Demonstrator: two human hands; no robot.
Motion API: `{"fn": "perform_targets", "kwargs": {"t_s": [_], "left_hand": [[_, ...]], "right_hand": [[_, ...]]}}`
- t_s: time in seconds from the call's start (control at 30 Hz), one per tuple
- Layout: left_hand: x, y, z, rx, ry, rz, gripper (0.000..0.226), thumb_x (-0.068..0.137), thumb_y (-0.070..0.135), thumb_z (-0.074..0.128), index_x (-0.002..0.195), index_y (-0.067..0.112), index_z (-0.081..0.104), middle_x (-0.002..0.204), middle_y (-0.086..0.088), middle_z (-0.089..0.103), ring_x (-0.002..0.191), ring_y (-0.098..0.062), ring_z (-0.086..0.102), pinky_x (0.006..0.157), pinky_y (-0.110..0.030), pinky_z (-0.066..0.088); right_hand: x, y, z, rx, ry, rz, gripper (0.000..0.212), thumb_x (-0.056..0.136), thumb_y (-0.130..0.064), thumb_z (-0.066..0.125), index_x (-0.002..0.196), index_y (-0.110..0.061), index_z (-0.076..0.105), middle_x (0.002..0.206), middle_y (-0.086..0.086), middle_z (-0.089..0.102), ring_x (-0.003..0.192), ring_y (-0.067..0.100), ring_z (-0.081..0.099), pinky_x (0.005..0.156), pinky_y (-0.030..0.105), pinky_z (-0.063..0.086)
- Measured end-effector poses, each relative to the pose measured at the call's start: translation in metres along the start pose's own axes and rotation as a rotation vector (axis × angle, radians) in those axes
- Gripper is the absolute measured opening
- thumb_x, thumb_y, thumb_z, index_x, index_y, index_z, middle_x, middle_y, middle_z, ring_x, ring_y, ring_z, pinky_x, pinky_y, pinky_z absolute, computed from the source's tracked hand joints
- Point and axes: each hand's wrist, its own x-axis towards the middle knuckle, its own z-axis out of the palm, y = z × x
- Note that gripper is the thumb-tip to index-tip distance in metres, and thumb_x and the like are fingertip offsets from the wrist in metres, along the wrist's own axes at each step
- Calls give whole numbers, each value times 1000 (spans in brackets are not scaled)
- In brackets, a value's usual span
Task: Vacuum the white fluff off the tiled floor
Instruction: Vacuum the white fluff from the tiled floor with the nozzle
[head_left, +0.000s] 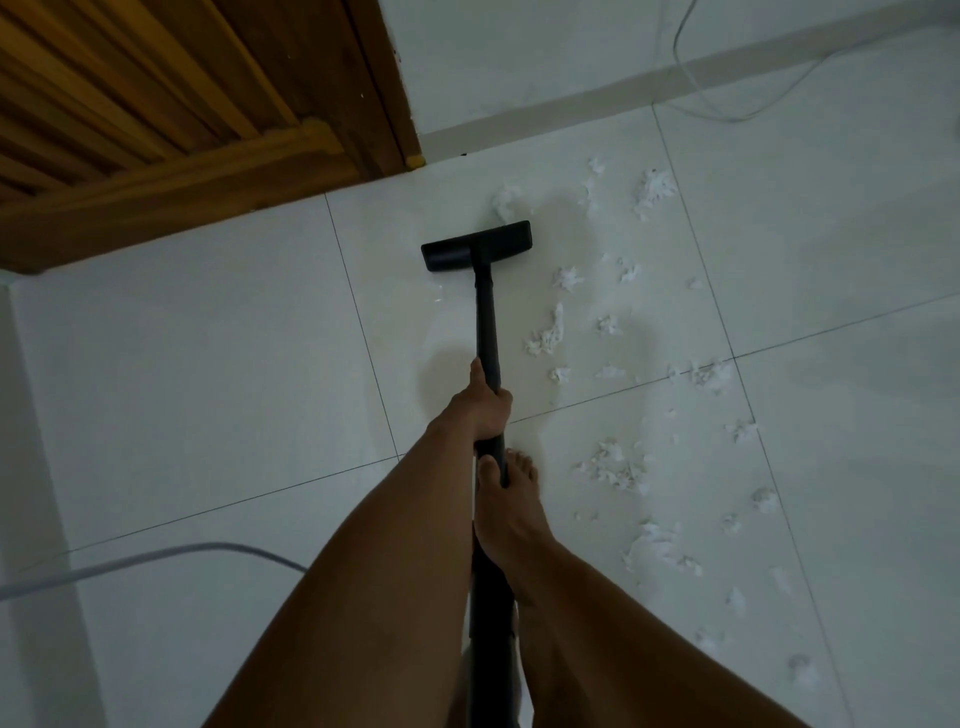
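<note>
A black vacuum floor head (478, 245) lies flat on the white tiled floor (208, 389), joined to a black tube (487, 322) that runs back toward me. My left hand (480, 408) grips the tube midway. My right hand (506, 499) grips it lower down, thumb on the left side and fingers on the right. One clump of white fluff (506, 200) touches the far right edge of the head. Several more fluff pieces (545, 338) are scattered to the right of the tube, down to the lower right (654, 551).
A wooden slatted door (156, 114) and its frame stand at the upper left. The wall with a grey skirting (571, 111) runs behind the head. A thin cable (727, 114) loops at the top right. A grey cable (156, 553) crosses the floor at the lower left.
</note>
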Motion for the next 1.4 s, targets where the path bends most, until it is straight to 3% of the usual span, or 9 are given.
{"fn": "perform_targets", "kwargs": {"t_s": [0.03,0.13,0.5,0.83,0.97,1.03,1.23,1.3,1.4], "left_hand": [[1,0,5,6,-4,0,79,108,37,37,162,36,-20,144,-22,56,116,-40,64,107,-52,52],[5,0,17,32,-13,-2,79,107,37,37,162,36,-19,145,-22,55,117,-40,63,108,-53,51],[36,1,28,62,-8,5,78,109,36,36,162,38,-21,143,-22,57,112,-39,65,107,-52,52],[64,15,7,67,2,11,81,107,38,37,161,39,-23,129,-22,65,107,-38,67,105,-52,54],[72,22,2,56,-4,9,81,107,38,37,160,40,-24,129,-23,65,108,-38,67,104,-53,54],[75,24,0,46,-9,4,82,107,38,38,160,41,-25,129,-23,65,109,-38,67,103,-52,55],[80,33,-6,31,-11,-2,80,108,37,37,160,41,-25,129,-23,64,106,-38,67,98,-51,58],[83,36,-13,23,-19,-9,80,108,37,37,159,42,-25,132,-22,63,108,-38,67,99,-52,57],[83,44,-27,10,-41,-24,80,108,38,37,159,42,-25,139,-22,59,113,-39,65,102,-54,56]], "right_hand": [[9,13,6,-72,49,-64,62,99,-55,24,149,-22,35,150,11,41,143,20,30,117,34,30],[44,52,20,-157,123,-166,86,86,-65,22,149,-9,37,155,10,34,145,22,26,119,43,23],[74,68,24,-91,188,-190,82,86,-67,25,149,-16,37,155,1,35,144,13,28,118,41,26],[95,43,21,-183,136,-129,95,79,-73,13,143,-11,46,148,8,42,139,23,34,117,43,26],[102,34,20,-111,139,-100,119,64,-99,6,135,-15,52,138,9,51,130,25,45,111,48,35],[105,34,19,-101,138,-92,126,55,-98,-4,133,-18,53,135,7,54,127,23,48,110,48,36],[115,31,23,-103,100,-26,101,60,-98,-3,116,-36,54,113,-1,67,111,24,62,103,49,46],[118,26,26,-113,82,27,95,64,-95,-7,117,-40,48,114,-2,68,114,24,63,106,50,44],[119,12,24,-55,66,70,87,71,-89,2,120,-39,53,116,-2,67,117,23,60,108,50,42]]}}
